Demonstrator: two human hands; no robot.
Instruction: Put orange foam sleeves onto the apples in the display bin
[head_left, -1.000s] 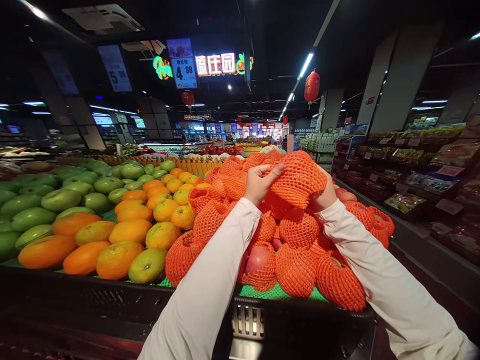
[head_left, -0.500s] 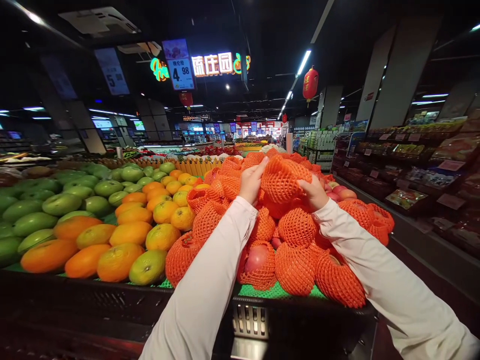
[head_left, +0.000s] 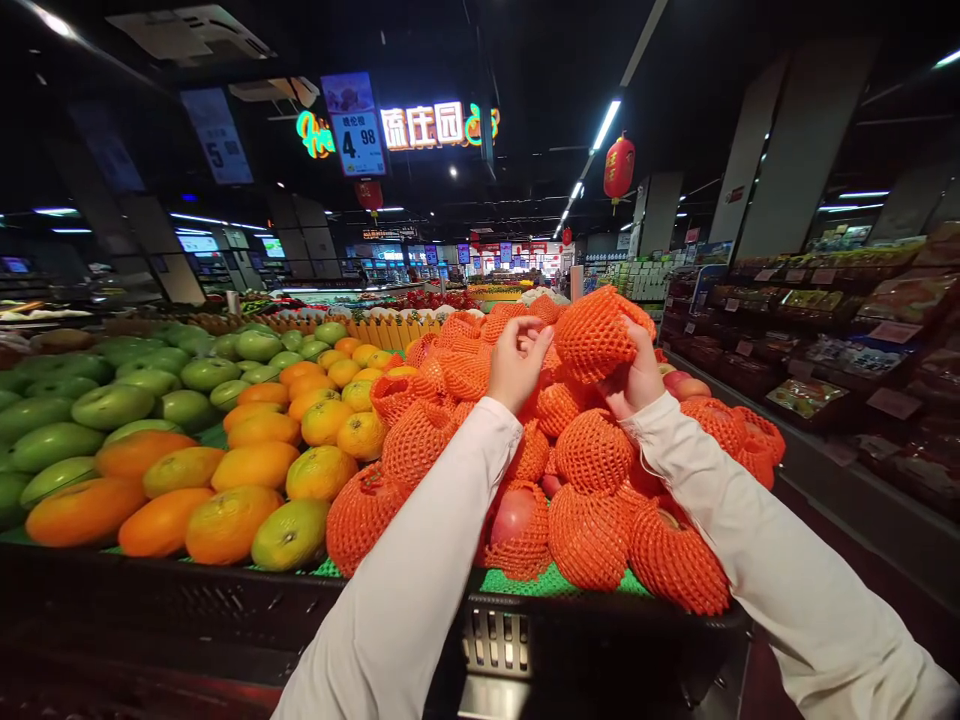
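Clock directions run from the held net. Goods shelves (head_left: 892,403) stand at 3 o'clock across an aisle. A black crate (head_left: 615,640) sits at 6 o'clock, a green mat (head_left: 555,582) showing at its front edge. Green fruit (head_left: 112,405) fills 9 o'clock; netted fruit (head_left: 592,450) heaps around and under the hands, crowding them from below. Oranges (head_left: 255,465) lie between 8 and 9. The left white sleeve (head_left: 405,560) crosses at 7 to 8 and the right white sleeve (head_left: 780,560) at 4 to 5, both hiding part of the heap. A price sign (head_left: 352,125) hangs at 10, a red lantern (head_left: 619,168) at 12. The held net (head_left: 592,338) is raised over the heap, gripped by the right hand (head_left: 637,375). At 8 to 9, the left hand (head_left: 520,362) is curled narrow just beside it; whether it grips anything, I cannot tell. Bare apples (head_left: 686,387) show at 4.
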